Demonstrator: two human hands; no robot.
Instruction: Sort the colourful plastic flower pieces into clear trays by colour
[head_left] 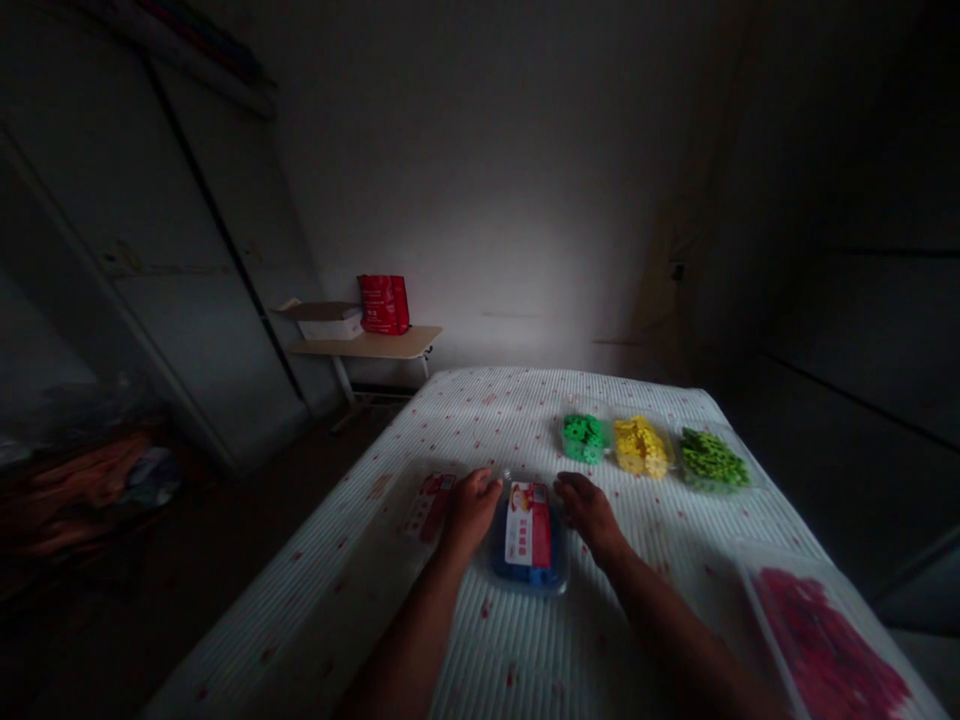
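A clear plastic container (559,580) with blue pieces inside lies on the striped cloth in front of me. Its transparent lid bears a red and white label (528,525). My left hand (469,510) has its bent fingers and thumb at the container's upper left edge. At the upper right edge, my right hand (589,510) is curled in the same way. The undersides of my fingers are hidden. Partly behind my left hand lies another clear plastic lid or box (409,500) with a red label.
Clear boxes of green pieces (583,438), yellow pieces (640,447) and light green pieces (712,460) stand in a row at the back right. A box of pink-red pieces (829,640) is at the near right. A side table (390,343) holds a red bag (384,304) and a carton (330,325).
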